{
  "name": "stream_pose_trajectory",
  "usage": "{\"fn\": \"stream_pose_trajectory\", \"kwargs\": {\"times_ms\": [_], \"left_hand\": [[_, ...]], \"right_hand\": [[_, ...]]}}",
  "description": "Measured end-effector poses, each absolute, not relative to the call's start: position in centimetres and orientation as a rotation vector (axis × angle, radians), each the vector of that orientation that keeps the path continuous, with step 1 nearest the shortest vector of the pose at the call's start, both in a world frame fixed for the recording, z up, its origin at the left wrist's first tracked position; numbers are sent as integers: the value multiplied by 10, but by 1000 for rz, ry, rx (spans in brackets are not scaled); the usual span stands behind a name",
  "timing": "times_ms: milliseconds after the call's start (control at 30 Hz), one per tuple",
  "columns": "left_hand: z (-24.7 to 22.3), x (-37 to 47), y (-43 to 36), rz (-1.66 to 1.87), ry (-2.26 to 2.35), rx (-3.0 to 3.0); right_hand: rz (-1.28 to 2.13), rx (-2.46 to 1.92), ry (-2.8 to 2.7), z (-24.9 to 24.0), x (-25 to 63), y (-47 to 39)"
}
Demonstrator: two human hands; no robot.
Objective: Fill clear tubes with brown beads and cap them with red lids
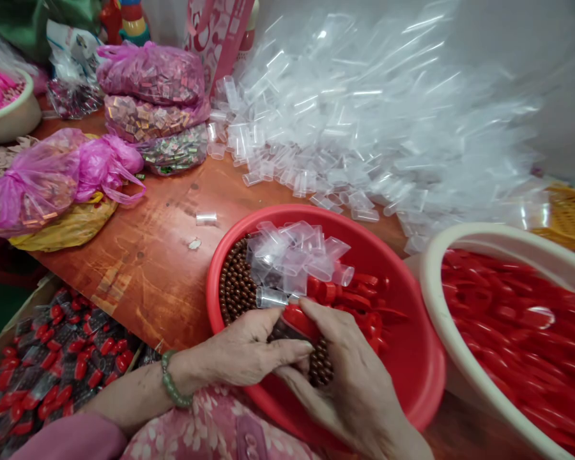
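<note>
Both hands meet over the near side of a red basin (414,383). My right hand (354,364) is closed on a small tube with a red cap (301,319), thumb and forefinger around the red part. My left hand (249,345), a green bead bracelet on its wrist, closes on the tube's darker body from the other side. Fingers hide much of the tube. Brown beads (237,281) fill the basin's left part and also show below the hands. Clear plastic tubes (294,252) lie piled on them, with red plastic pieces (364,300) to the right.
A cream tub of red pieces (517,332) stands right. Behind spreads a large heap of clear tubes (345,134). Pink bags (153,76) of small pieces sit back left. A box of red-capped tubes (62,351) is below left. One loose tube (206,219) lies on the wooden table (144,262).
</note>
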State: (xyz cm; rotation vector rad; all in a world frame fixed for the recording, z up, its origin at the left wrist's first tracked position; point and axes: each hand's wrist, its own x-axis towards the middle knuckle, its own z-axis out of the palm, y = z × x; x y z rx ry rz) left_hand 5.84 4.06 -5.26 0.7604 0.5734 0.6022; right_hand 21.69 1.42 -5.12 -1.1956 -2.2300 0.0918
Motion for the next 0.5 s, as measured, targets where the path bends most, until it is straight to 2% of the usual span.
{"fn": "stream_pose_trajectory", "kwargs": {"times_ms": [233, 500], "left_hand": [[-57, 63, 42, 585, 529, 609], [-55, 63, 45, 564, 525, 629]], "right_hand": [[-135, -1140, -2314, -49, 215, 24], [-186, -1117, -2268, -53, 213, 25]]}}
